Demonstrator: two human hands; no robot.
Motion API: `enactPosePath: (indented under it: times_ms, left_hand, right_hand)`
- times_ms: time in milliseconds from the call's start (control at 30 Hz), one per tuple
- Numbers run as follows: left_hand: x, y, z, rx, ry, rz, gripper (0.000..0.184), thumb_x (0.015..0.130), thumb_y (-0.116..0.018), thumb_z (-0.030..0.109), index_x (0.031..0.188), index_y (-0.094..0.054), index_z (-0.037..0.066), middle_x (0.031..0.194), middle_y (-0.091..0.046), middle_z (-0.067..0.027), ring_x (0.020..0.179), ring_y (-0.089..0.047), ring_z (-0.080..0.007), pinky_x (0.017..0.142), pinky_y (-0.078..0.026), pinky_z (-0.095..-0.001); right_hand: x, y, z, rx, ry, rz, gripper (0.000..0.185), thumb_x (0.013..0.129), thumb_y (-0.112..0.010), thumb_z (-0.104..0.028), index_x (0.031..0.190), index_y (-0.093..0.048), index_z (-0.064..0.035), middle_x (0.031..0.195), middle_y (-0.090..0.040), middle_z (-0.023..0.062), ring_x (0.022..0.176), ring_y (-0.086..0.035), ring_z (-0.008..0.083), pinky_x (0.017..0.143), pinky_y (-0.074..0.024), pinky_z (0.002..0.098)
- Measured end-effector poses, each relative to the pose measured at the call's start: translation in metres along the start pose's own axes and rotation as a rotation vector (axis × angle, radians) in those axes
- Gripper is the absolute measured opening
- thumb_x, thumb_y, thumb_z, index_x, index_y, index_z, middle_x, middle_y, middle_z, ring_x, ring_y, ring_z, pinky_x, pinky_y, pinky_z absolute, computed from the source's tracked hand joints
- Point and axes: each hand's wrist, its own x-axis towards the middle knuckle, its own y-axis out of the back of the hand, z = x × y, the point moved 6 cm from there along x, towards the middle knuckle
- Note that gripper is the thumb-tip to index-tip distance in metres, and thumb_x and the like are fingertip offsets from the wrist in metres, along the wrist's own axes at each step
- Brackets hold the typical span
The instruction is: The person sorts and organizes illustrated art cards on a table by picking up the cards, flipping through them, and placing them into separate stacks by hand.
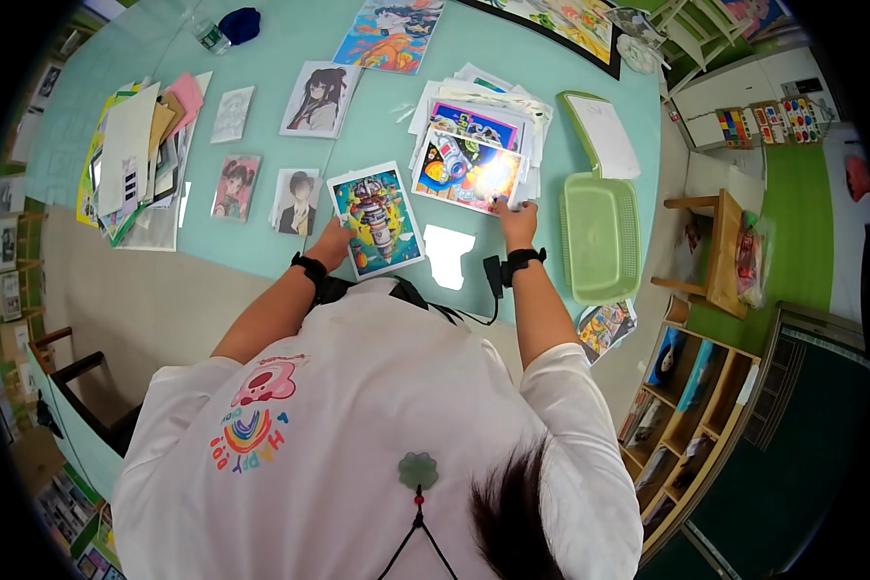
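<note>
My left hand (333,243) is closed on the lower left edge of a colourful art print (377,218), a white-bordered sheet with a tall tower-like figure on teal. At the near right corner of an astronaut print (464,174), my right hand (519,224) pinches the edge between thumb and fingers. That print lies over a loose pile of pictures (541,121). Left of my left hand are a portrait of a dark-haired figure in a suit (297,205) and a pink portrait card (236,189). Farther back lie a larger black-and-white portrait (317,101) and a pale sketch (232,115).
A green plastic basket (601,286) stands at the right table edge, beside a green-rimmed tray (604,135) with white paper. Mixed papers (130,145) are heaped at the left. A water bottle (209,35) and a blue-and-orange picture (390,34) are at the back. A wooden shelf (691,406) stands right.
</note>
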Motion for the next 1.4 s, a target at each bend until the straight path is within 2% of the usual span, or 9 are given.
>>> enactPosePath:
  times_ms: [267, 400, 467, 600, 767, 867, 1000, 1133, 1400]
  left_hand:
    - [-0.008, -0.009, 0.011, -0.038, 0.036, -0.021, 0.034, 0.091, -0.044, 0.009, 0.125, -0.04, 0.006, 0.121, -0.05, -0.0096, 0.108, -0.053, -0.0238, 0.089, -0.046, -0.0403]
    - [0.05, 0.039, -0.024, 0.521, -0.37, -0.197, 0.032, 0.094, -0.042, 0.016, 0.125, -0.041, 0.007, 0.121, -0.051, -0.0092, 0.109, -0.053, -0.0227, 0.09, -0.045, -0.0409]
    - [0.005, -0.003, 0.005, -0.067, -0.007, -0.129, 0.033, 0.096, -0.041, 0.022, 0.127, -0.041, 0.008, 0.122, -0.052, -0.0091, 0.109, -0.053, -0.0217, 0.091, -0.044, -0.0414]
    - [-0.021, -0.035, 0.036, -0.253, 0.035, -0.14, 0.046, 0.097, -0.038, 0.042, 0.128, -0.043, 0.008, 0.12, -0.056, -0.0083, 0.108, -0.055, -0.0204, 0.091, -0.045, -0.0422]
    - [-0.005, -0.024, 0.024, 0.034, -0.038, -0.103, 0.039, 0.09, -0.056, 0.01, 0.126, -0.044, 0.006, 0.117, -0.057, -0.0078, 0.106, -0.057, -0.0204, 0.089, -0.048, -0.0389]
    - [0.015, -0.006, 0.012, 0.083, -0.146, -0.1, 0.039, 0.087, -0.05, -0.003, 0.125, -0.043, 0.002, 0.118, -0.055, -0.01, 0.107, -0.056, -0.0225, 0.091, -0.047, -0.0396]
    - [0.007, -0.005, 0.017, 0.023, -0.113, -0.037, 0.035, 0.081, -0.049, -0.008, 0.116, -0.05, -0.001, 0.113, -0.059, -0.0123, 0.098, -0.06, -0.0231, 0.085, -0.049, -0.0351]
    - [0.009, 0.005, 0.013, 0.025, -0.095, -0.037, 0.036, 0.082, -0.048, -0.006, 0.117, -0.047, -0.002, 0.114, -0.057, -0.0124, 0.101, -0.059, -0.0236, 0.086, -0.049, -0.0347]
    - [0.048, 0.045, -0.018, 0.397, -0.203, -0.023, 0.035, 0.086, -0.048, 0.0, 0.12, -0.041, -0.002, 0.114, -0.056, -0.0129, 0.101, -0.058, -0.0234, 0.084, -0.049, -0.0351]
  right_hand:
    - [0.007, -0.009, 0.015, 0.534, -0.256, -0.266, 0.022, 0.076, -0.068, -0.008, 0.091, -0.055, 0.0026, 0.07, -0.061, 0.0095, 0.056, -0.059, 0.0173, 0.054, -0.049, 0.0268]
    - [-0.041, -0.007, -0.024, 0.928, -0.541, -0.556, 0.008, 0.081, -0.062, -0.002, 0.084, -0.055, -0.0012, 0.068, -0.06, 0.0072, 0.054, -0.057, 0.015, 0.053, -0.0495, 0.0229]
    - [-0.067, -0.021, -0.032, 0.93, -0.562, -0.803, 0.006, 0.084, -0.059, -0.003, 0.085, -0.054, 0.0008, 0.074, -0.061, 0.0078, 0.06, -0.059, 0.0127, 0.057, -0.0523, 0.0213]
    - [-0.122, -0.044, -0.052, 0.686, -0.627, -1.136, 0.012, 0.084, -0.059, -0.005, 0.089, -0.055, 0.0043, 0.078, -0.063, 0.0103, 0.071, -0.062, 0.0138, 0.063, -0.0536, 0.0223]
    - [-0.171, -0.067, -0.071, 0.28, -0.35, -1.714, 0.018, 0.084, -0.064, -0.018, 0.09, -0.062, -0.0004, 0.077, -0.064, 0.0068, 0.069, -0.062, 0.0125, 0.06, -0.0504, 0.0198]
    - [-0.143, -0.054, -0.087, -0.008, -0.141, -1.639, 0.023, 0.081, -0.068, -0.024, 0.087, -0.064, -0.0017, 0.075, -0.063, 0.0047, 0.066, -0.06, 0.0108, 0.06, -0.0502, 0.0224]
    - [-0.031, -0.03, -0.064, -0.268, 0.596, -0.293, 0.057, 0.067, -0.076, -0.021, 0.114, -0.051, 0.0, 0.108, -0.058, 0.0184, 0.09, -0.06, 0.0305, 0.078, -0.0493, 0.0352]
    - [0.007, -0.006, -0.038, -0.162, 0.269, -0.222, 0.073, 0.064, -0.08, -0.023, 0.122, -0.042, 0.0019, 0.109, -0.056, 0.0209, 0.092, -0.059, 0.0323, 0.08, -0.0489, 0.0345]
    - [-0.013, 0.027, -0.045, 0.222, 0.142, -0.24, 0.016, 0.076, -0.069, -0.008, 0.088, -0.063, 0.0007, 0.067, -0.06, 0.0047, 0.057, -0.057, 0.014, 0.056, -0.0469, 0.027]
